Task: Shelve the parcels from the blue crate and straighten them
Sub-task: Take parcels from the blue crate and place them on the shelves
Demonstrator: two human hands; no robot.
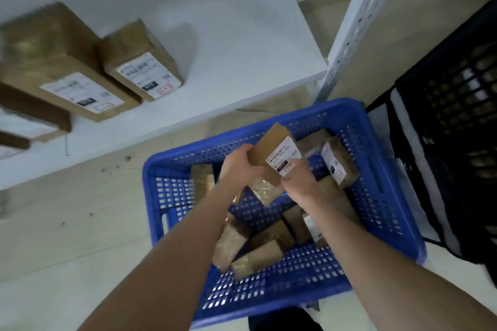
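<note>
Over the blue crate (336, 106), both hands hold one labelled parcel (269, 150). The left hand (239, 162) grips its left end and the right hand (298, 183) pinches its lower corner. Other parcels (252, 252) lie inside the crate. On the white shelf (242, 35), a big box (61, 67) and a smaller box (139, 62) stand side by side.

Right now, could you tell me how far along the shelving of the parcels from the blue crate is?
Done: a large box and a smaller box sit side by side on the white shelf. In hand: the left hand and right hand grip one labelled parcel over the blue crate. Left: several parcels lie inside, such as the far-right parcel, so much work seems ahead.
</note>
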